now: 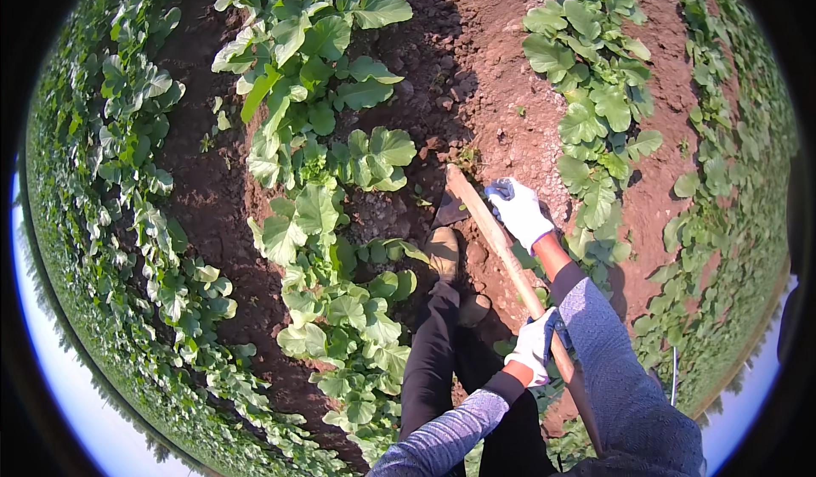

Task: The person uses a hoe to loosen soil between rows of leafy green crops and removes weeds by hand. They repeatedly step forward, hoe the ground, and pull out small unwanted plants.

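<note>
A long wooden handle (503,257) runs aslant from the soil at the centre down past my right forearm. A dark, flat metal blade (450,208) shows at its far end, so it looks like a hoe. My left hand (534,348), in a white glove with a dark blue palm, is wrapped around the lower shaft. Just right of the handle's far end, my right hand (519,209) wears a matching glove. Its fingers are curled, and it seems apart from the wood. Whether something small sits inside those fingers is hidden.
A row of broad-leaved green plants (319,222) stands close on the left, another row (593,107) on the right. Reddish-brown cloddy soil (491,75) lies between them. My tan shoe (443,252) is beside the blade. More crop rows extend to both sides.
</note>
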Tool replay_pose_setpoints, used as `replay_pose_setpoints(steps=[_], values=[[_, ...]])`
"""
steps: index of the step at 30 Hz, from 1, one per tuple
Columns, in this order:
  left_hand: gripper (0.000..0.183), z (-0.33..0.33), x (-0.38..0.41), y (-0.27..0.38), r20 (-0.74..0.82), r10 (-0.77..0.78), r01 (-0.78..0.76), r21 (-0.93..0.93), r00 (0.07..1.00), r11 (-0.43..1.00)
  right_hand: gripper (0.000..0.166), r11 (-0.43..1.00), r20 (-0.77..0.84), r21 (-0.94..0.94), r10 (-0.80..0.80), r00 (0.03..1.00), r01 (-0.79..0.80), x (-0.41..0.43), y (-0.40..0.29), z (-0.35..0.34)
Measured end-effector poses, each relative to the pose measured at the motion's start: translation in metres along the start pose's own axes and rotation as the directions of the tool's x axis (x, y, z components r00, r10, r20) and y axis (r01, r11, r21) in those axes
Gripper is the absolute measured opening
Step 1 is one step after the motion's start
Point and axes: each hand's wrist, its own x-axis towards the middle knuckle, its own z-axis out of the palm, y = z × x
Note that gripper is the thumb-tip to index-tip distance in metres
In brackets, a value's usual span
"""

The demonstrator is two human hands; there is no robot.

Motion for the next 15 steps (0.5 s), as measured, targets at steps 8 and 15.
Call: replay_pose_setpoints(steps=[8,15], values=[[0.016,0.015,-0.02,0.024,-0.161,-0.143,0.12,-0.144,0.977,0.982,0.048,0.945,0.228,-0.162,0.316,0.921,-0.284,-0.422,0.023,-0.165],[0.017,0.067,-0.045,0.075,-0.077,-0.015,0.015,-0.006,0.997,1.0,0.045,0.464,0.171,-0.378,0.885,0.432,-0.801,-0.641,0.027,-0.275]])
